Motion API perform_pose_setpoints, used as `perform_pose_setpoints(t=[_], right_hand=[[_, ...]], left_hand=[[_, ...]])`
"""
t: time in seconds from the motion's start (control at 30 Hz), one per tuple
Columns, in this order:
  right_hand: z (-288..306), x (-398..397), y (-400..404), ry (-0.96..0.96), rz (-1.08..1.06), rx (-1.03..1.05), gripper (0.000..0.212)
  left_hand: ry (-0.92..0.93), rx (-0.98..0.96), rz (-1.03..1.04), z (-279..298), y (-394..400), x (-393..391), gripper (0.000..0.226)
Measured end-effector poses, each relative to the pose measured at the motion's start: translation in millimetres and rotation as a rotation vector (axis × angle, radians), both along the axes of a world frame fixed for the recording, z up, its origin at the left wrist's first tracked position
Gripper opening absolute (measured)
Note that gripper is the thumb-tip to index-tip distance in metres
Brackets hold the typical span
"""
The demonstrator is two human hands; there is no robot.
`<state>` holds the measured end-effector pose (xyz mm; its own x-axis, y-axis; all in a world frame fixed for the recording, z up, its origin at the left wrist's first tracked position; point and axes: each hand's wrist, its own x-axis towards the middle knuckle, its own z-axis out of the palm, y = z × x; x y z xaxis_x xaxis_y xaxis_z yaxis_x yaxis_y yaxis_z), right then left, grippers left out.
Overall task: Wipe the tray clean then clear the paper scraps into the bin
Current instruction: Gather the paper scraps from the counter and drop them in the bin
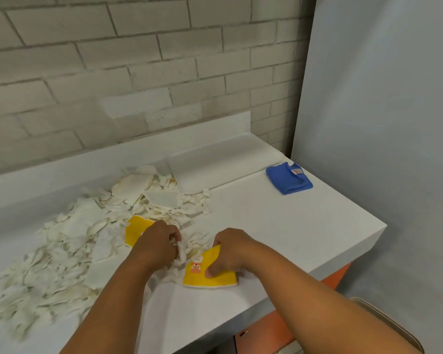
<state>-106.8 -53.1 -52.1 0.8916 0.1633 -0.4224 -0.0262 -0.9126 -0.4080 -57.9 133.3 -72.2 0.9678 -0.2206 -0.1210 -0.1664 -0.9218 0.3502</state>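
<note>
A white tray (pixel 223 162) lies flat at the back of the counter, with a folded blue cloth (pixel 288 178) just to its right. A wide heap of white paper scraps (pixel 92 226) spreads over the counter's left half. My left hand (pixel 159 242) is closed around a bunch of white scraps at the heap's near edge. My right hand (pixel 230 252) grips a yellow card piece (pixel 210 274) with an orange figure on it. A second yellow piece (pixel 134 229) lies partly under my left hand.
The white counter (pixel 292 231) ends in a corner at the right, beside a grey wall panel (pixel 381 123). Orange cabinet fronts (pixel 274 328) sit below the edge. A beige rim (pixel 389 325), possibly a bin, shows at the bottom right. Brick wall behind.
</note>
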Motion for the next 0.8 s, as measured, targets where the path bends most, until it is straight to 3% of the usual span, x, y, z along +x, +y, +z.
perform_pose_setpoints(t=[0.13,0.23,0.37,0.57,0.8], right_hand=[[15.5,7.2,-24.7,-0.022,-0.072,0.11,0.06],[20.8,12.7,-35.5,-0.063,-0.163,0.309,0.046],[19.0,18.9,-16.3,-0.068,-0.055,0.405,0.048],[-3.8,39.3,23.8,0.049,0.215,0.088,0.1],[-1.6,40.8,29.0,-0.018,0.319,-0.122,0.069]], left_hand=[[-0.069,-0.096,0.065,3.0,7.1,3.4,0.021],[-0.15,-0.16,0.109,6.7,14.8,6.3,0.018],[-0.191,-0.192,0.142,18.0,22.4,9.0,0.017],[-0.229,-0.261,0.162,28.2,32.9,11.6,0.017],[-0.342,-0.392,0.279,28.4,48.9,12.4,0.016]])
